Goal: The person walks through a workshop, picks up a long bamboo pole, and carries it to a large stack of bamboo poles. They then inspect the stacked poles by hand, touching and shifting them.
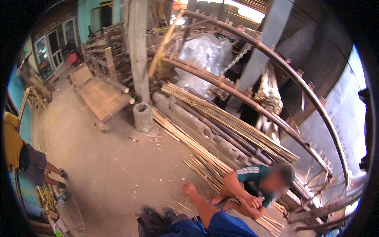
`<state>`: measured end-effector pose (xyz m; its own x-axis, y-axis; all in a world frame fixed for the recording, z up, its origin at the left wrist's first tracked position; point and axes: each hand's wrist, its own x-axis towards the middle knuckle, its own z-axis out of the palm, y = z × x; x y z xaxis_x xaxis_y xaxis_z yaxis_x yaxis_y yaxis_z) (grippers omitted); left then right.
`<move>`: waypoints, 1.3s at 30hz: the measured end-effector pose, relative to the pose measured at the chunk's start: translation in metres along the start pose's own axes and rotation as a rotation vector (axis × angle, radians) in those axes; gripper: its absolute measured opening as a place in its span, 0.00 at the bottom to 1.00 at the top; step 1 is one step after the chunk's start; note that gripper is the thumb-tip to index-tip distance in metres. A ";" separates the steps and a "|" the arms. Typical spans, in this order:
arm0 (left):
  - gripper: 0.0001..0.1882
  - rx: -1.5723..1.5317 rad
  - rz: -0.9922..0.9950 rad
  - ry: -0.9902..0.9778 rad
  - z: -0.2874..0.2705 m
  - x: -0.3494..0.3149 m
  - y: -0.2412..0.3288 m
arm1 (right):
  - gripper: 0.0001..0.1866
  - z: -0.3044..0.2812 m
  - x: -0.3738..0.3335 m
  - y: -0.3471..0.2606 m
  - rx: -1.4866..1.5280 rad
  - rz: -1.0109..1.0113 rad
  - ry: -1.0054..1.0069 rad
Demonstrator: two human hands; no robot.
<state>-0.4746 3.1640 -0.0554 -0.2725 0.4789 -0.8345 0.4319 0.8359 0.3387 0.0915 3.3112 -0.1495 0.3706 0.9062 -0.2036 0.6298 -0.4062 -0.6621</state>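
My right hand point(188, 190) reaches out from a blue sleeve point(229, 226) over the bare floor. Its fingers are curled in, and I see nothing held in them. My left hand does not show. Long split bamboo strips point(205, 153) lie on the floor to the right of my hand, running away toward a concrete post. Beside them a person in a dark green shirt point(252, 172) squats with forearms crossed over the knees. Just below my hand, my shoes point(169, 213) stand on the floor.
A bamboo lounger point(103, 100) stands farther off, near a concrete post point(138, 51) and a round concrete block point(143, 118). Bamboo poles point(233, 118) lie along a low wall; a curved bamboo frame point(252, 43) leans over them. Someone in a yellow shirt point(12, 138) stands left.
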 end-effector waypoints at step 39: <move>0.22 -1.000 -0.310 0.269 -0.287 0.421 0.461 | 0.12 0.392 0.926 -0.733 0.255 -0.041 -0.535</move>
<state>-0.6372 3.8285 -0.1255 -0.4818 0.1500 -0.8634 -0.5524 0.7129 0.4321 -0.2948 4.4942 -0.1353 -0.0880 0.8805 -0.4658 0.4280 -0.3888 -0.8158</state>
